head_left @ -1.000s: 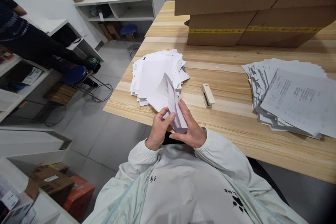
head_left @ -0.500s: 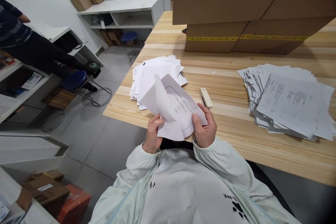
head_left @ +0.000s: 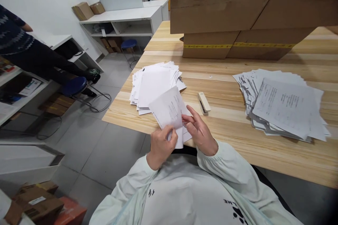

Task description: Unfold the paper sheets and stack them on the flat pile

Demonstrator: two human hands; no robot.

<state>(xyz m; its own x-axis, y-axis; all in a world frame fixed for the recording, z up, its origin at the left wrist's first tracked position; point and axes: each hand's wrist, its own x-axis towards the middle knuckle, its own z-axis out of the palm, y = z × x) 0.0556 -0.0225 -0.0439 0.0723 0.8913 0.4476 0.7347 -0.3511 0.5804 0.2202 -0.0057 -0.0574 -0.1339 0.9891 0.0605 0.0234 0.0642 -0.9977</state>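
hands (head_left: 179, 135): grip sheets (head_left: 170, 110) | print illegible | lower edge hidden

black letters reading "me" are showing on the pale jacket (head_left: 190, 197) beside a black paw print, and a small black mark that cannot be read is sitting on the jacket's other side. the folded sheet (head_left: 169, 110) and the printed stack (head_left: 285, 105) on the worktop (head_left: 237, 137) are carrying lines of print too small to read. the yellow tape (head_left: 237, 45) on the cardboard box (head_left: 232, 47) is bearing dark marks that are staying illegible.
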